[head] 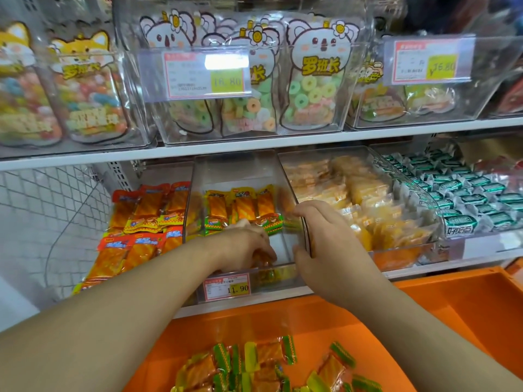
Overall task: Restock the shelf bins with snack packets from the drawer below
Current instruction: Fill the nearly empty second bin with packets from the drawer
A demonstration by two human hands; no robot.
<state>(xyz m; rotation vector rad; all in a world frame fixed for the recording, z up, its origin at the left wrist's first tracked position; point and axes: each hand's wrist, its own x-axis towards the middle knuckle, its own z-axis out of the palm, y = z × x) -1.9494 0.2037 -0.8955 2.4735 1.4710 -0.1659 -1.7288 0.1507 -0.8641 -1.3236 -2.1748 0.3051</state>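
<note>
The restock looks partway through: the clear shelf bin (243, 176) holds one row of yellow-and-green snack packets (243, 209) against its back, with bare floor toward its front, while a loose heap of the same packets (254, 366) waits in the orange drawer (452, 306) at 6 o'clock. The left hand (243, 247) reaches into the bin's front with fingers curled over an orange packet (264, 257), apparently gripping it as it is set down. The right hand (325, 236) clasps the bin's right wall, thumb inside, steadying it. The stocked packets stand roughly upright, long axes running 12 to 6 o'clock, green ends down; the held packet's heading is hidden by the fingers.
</note>
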